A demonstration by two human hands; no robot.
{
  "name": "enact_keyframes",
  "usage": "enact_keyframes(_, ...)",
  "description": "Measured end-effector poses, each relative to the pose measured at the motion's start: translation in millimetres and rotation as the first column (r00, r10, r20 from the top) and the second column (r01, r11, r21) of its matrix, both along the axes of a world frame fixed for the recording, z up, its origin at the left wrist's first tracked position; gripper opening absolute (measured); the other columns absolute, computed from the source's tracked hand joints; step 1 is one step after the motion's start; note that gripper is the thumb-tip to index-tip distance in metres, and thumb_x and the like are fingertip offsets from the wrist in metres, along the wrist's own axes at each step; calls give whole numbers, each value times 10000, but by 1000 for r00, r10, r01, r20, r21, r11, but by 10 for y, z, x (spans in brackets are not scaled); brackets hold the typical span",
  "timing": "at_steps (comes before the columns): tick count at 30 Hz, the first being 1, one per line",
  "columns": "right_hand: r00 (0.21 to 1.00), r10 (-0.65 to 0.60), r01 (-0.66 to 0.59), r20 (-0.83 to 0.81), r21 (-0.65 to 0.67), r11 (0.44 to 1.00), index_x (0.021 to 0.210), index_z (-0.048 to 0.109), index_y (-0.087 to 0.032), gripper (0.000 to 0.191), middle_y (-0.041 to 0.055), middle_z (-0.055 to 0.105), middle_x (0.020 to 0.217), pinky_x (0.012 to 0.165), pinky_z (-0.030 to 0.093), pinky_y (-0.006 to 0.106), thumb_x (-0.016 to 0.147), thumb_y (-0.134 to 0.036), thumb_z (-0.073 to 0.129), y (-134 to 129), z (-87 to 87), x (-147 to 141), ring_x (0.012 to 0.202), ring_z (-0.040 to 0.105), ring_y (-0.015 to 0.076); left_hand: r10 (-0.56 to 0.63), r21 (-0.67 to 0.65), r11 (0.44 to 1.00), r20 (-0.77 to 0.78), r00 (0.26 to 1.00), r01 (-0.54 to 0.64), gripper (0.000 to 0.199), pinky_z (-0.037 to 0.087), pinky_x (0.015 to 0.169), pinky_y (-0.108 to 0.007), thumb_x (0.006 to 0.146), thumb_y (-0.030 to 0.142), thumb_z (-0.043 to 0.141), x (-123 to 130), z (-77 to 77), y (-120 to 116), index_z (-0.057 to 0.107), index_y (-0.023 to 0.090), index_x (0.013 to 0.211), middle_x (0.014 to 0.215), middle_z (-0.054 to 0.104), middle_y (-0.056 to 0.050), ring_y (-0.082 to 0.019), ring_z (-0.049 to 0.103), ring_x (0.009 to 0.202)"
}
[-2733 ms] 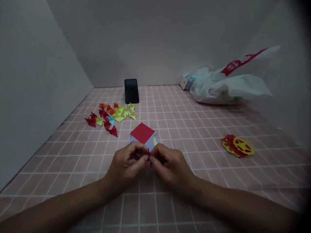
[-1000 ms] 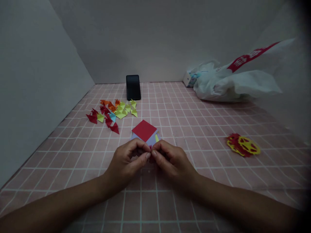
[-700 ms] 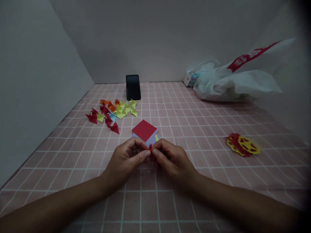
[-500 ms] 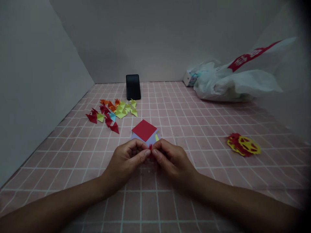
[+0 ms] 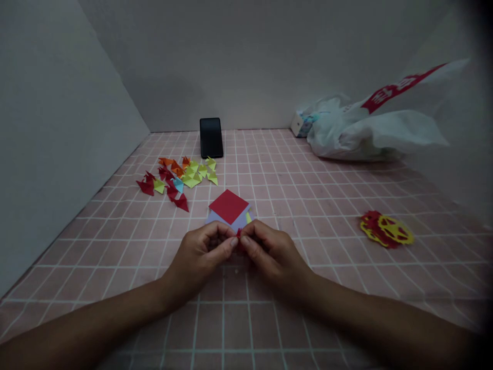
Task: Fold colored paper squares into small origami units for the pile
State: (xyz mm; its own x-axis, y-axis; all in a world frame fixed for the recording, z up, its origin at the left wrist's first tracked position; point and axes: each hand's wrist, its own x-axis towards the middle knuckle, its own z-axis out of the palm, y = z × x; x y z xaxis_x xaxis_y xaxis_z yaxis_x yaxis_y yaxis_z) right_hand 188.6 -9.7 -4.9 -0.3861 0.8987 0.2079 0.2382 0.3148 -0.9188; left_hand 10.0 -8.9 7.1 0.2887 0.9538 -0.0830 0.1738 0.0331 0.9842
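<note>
Between my fingertips is a small folded piece of red paper (image 5: 239, 234), mostly hidden, with only its pointed top showing. My left hand (image 5: 208, 249) pinches it from the left, thumb against forefinger. From the other side my right hand (image 5: 269, 249) pinches it the same way, and the two hands nearly meet. Just beyond my fingers a red paper square (image 5: 228, 205) lies on top of lilac paper (image 5: 219, 218). A bit of yellow paper (image 5: 248, 218) peeks out at its right side.
Folded paper cranes (image 5: 191, 177) in red, orange, yellow and blue lie at the left. Behind them a black phone (image 5: 211, 137) leans upright. Red and yellow paper cut-outs (image 5: 395, 229) rest at the right. A white plastic bag (image 5: 358, 136) and a box (image 5: 299, 124) sit at the back right.
The tip of the red paper between my fingers has shifted slightly and shows a little differently. Both hands stay in almost the same place.
</note>
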Motion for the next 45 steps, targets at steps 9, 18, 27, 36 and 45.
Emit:
enact_keyframes(9,997,-37,35,63,21,999,757,539,-171,154,3,571,670,557,360,254,898,-180,478,-21,-24,-26,577,509,124,-16,155,987,-136,991,37,131,461,594,-219,848,235,579,-5,34,-32,630,145,767,677,615,4,-111,563,618)
enact_keyframes(18,995,-59,52,75,101,993,730,529,-173,151,-6,561,647,547,360,242,871,-143,486,-52,-14,-37,557,497,113,37,222,975,-186,982,5,113,457,573,-216,804,198,557,39,33,-40,612,153,716,650,622,4,-113,570,594)
enact_keyframes(27,994,-47,32,100,154,988,774,515,-178,143,-4,551,673,556,366,248,902,-145,459,-52,-9,-43,572,496,116,33,210,978,-155,987,1,74,453,562,-201,797,159,561,55,15,-33,587,161,728,644,596,23,-98,560,578)
enact_keyframes(36,984,-5,-33,-180,-205,978,863,519,-201,115,-23,550,688,557,416,247,960,-251,481,-2,-5,-3,577,513,116,13,67,998,7,1000,-13,83,464,600,-222,821,239,606,3,22,-1,603,159,800,697,589,20,-108,544,626)
enact_keyframes(45,962,30,-125,-270,-341,932,827,543,-193,104,-45,519,657,505,372,221,899,-260,577,51,-34,-12,542,461,95,-17,41,999,20,1000,16,83,428,604,-228,834,237,595,-20,16,0,597,159,805,698,578,21,-111,526,638)
